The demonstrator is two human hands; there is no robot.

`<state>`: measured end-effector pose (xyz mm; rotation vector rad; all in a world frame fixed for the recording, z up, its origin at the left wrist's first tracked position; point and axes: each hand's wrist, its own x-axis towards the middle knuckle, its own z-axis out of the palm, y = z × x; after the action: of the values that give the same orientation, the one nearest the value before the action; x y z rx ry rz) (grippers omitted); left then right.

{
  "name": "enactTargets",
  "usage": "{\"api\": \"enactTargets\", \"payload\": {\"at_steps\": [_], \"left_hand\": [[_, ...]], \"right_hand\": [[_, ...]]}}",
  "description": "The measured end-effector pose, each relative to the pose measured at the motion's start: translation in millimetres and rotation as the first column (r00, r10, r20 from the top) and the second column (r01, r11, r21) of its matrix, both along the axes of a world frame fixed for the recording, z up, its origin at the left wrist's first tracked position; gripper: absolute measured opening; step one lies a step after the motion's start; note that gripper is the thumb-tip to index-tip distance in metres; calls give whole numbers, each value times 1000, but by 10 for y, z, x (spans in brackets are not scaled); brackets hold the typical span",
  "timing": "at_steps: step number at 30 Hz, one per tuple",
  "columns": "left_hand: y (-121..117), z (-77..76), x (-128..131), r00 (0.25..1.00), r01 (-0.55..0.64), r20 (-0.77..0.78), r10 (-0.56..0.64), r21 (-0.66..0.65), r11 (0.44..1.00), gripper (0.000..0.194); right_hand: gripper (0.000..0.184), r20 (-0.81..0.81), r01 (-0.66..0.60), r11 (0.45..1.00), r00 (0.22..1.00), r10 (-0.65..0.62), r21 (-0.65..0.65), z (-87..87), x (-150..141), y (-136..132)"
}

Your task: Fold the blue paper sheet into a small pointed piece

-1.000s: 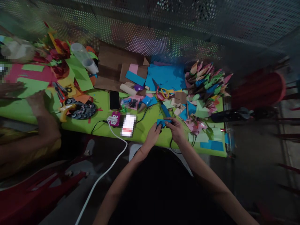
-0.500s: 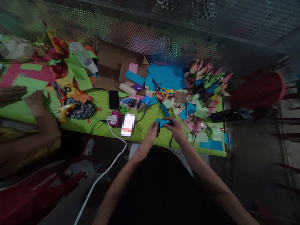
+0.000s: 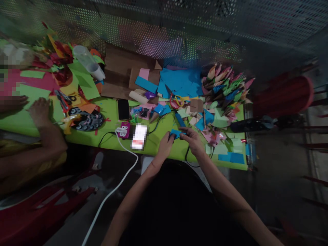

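Between my two hands is a small piece of blue paper point(image 3: 175, 133), held above the near edge of the green-covered table point(image 3: 164, 149). My left hand point(image 3: 167, 141) pinches its left side. The fingers and thumb of my right hand point(image 3: 191, 138) close on its right end. Just behind my hands lies a dark blue stick-like tool point(image 3: 179, 120). Paper scraps in blue, pink and pale green spread to the right, and a lit phone point(image 3: 139, 136) lies to the left.
Scissors point(image 3: 176, 101) lie behind the scraps, before large blue sheets point(image 3: 180, 82). Paper cones point(image 3: 228, 87) are bunched at back right. A white cable point(image 3: 115, 186) runs from a pink power strip point(image 3: 124, 130) over the table edge. Another person's hand point(image 3: 39, 111) rests at left.
The blue paper has turned slightly in my fingers and now shows a flatter, more rectangular face. Both hands stay in nearly the same place. The view has shifted a little.
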<state>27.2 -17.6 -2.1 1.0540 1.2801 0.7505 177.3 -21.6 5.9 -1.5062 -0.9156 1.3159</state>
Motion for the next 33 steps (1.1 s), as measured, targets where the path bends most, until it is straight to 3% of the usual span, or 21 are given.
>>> {"api": "enactTargets", "payload": {"at_steps": [2, 9, 16, 19, 26, 33], "left_hand": [[-10, -2, -10, 996, 46, -73, -42, 53, 997, 21], [-58, 41, -154, 974, 165, -169, -153, 54, 985, 24], [-44, 38, -224, 896, 294, -395, -205, 178, 939, 25], [-47, 55, -227, 912, 276, -359, -197, 185, 943, 24], [-62, 113, -303, 942, 235, -271, -198, 111, 966, 21], [-34, 103, -309, 966, 183, -202, -160, 100, 978, 24]], "right_hand": [[38, 15, 3, 1000, 1000, -3, -23, -20, 9, 12], [38, 30, 139, 990, 990, -140, 16, -66, 37, 17], [38, 148, -116, 992, 983, 108, 43, 46, 75, 96], [33, 135, -164, 986, 977, 162, 2, 72, 53, 130], [33, 117, -49, 999, 992, 50, -9, 44, 60, 128], [29, 94, -22, 999, 995, 25, -28, 51, 103, 126]]}}
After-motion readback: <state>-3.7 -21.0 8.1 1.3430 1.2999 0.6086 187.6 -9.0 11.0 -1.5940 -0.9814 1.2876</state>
